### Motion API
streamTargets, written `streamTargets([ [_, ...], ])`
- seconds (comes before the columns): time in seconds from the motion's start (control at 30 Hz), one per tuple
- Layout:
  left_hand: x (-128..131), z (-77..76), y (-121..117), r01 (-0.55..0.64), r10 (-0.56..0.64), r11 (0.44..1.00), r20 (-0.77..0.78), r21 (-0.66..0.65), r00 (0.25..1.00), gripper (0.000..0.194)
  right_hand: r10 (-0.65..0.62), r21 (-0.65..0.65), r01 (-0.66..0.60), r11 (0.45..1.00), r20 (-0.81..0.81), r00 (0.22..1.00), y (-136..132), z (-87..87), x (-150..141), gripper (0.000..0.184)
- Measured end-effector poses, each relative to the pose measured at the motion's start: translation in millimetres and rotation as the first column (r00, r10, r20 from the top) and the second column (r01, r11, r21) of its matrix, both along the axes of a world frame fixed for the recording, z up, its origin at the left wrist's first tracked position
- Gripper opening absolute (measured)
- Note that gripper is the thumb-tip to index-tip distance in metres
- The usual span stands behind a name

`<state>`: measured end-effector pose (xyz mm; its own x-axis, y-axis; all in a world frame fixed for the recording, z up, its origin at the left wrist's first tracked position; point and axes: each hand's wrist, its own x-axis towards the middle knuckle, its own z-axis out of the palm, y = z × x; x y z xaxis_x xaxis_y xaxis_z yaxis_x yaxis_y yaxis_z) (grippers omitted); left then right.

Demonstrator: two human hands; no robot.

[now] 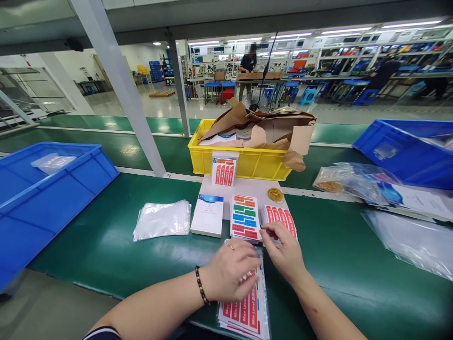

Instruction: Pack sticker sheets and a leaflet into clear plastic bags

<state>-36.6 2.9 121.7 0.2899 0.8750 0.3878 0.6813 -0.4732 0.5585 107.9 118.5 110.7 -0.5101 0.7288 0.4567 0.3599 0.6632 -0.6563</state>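
Observation:
My left hand (233, 271), with curled and slightly blurred fingers, is over a stack of bagged label sheets (244, 314) printed with red strips. Whether it grips anything I cannot tell. The thumb and forefinger of my right hand (283, 248) come together at the right edge of a stack of multicoloured label sheets (245, 217); what is between them is hidden. Partly behind that hand lies a stack of red label sheets (279, 217). To the left are a white booklet stack with a blue top (208, 215) and a pile of clear plastic bags (163, 219).
A yellow crate (233, 163) of brown paper stands behind, with a label card (224, 171) against its front. Rubber bands (275, 195) lie nearby. Blue bins (67, 184) flank both sides. Plastic bags (414, 241) lie at right. A slanted post (123, 85) rises at left.

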Motion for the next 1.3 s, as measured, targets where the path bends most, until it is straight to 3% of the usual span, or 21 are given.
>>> streamTargets([
  [0.07,13,-9.1,-5,0.107,-0.117,0.990,-0.108,-0.094,0.987,0.050,-0.006,0.018,0.006,1.000,-0.013,1.000,1,-1.7,0,0.009],
  [0.2,26,-24.3,-11,0.118,-0.176,0.964,-0.240,-0.237,0.955,0.072,0.031,0.014,-0.031,0.999,-0.017,0.999,-2,-0.3,0,0.008],
  [0.5,26,-21.1,-14,0.076,-0.142,0.969,-0.277,-0.235,0.950,0.078,0.062,0.061,-0.059,0.996,-0.038,0.997,-2,-0.7,1,0.011],
  [0.57,22,-16.2,-15,0.113,-0.168,0.969,-0.255,-0.219,0.952,0.076,0.048,0.089,-0.044,0.995,-0.045,0.998,0,-1.7,1,0.011],
  [0.63,10,-8.0,-16,0.131,-0.166,0.976,-0.209,-0.172,0.964,0.061,0.030,0.108,-0.024,0.994,-0.055,0.998,2,-2.1,2,0.011],
  [0.67,-1,-3.0,-16,0.106,-0.131,0.984,-0.183,-0.140,0.974,0.050,0.022,0.112,-0.016,0.994,-0.060,0.998,3,-2.1,2,0.011],
  [0.73,-31,7.4,-16,-0.097,0.087,0.993,-0.124,-0.074,0.988,0.032,0.014,0.113,-0.007,0.994,-0.068,0.998,4,-1.9,3,0.010],
  [0.77,-49,12.0,-16,-0.246,0.238,0.967,-0.117,-0.066,0.964,0.029,0.019,0.114,-0.010,0.993,-0.072,0.997,4,-1.7,3,0.010],
  [0.8,-69,15.9,-16,-0.429,0.420,0.901,-0.119,-0.058,0.899,0.029,0.027,0.118,-0.018,0.993,-0.074,0.997,4,-1.6,3,0.010],
  [0.87,-110,20.4,-17,-0.721,0.696,0.682,-0.195,-0.122,0.691,0.030,0.046,0.129,-0.037,0.991,-0.072,0.996,3,-1.3,3,0.009],
  [0.9,-128,20.7,-18,-0.797,0.747,0.572,-0.279,-0.191,0.603,0.031,0.054,0.136,-0.044,0.990,-0.071,0.996,3,-1.2,3,0.009],
  [0.97,-159,17.1,-22,-0.844,0.771,0.481,-0.344,-0.238,0.537,0.032,0.061,0.153,-0.049,0.987,-0.077,0.995,3,-0.9,3,0.008],
  [1.1,-190,-1.1,-28,-0.835,0.706,0.417,-0.450,-0.359,0.547,0.024,0.060,0.182,-0.042,0.982,-0.094,0.994,3,-1.0,2,0.007],
  [1.3,-198,-16.0,-26,-0.815,0.635,0.426,-0.511,-0.393,0.579,0.017,0.071,0.198,-0.054,0.979,-0.079,0.994,2,-2.4,2,0.008],
])
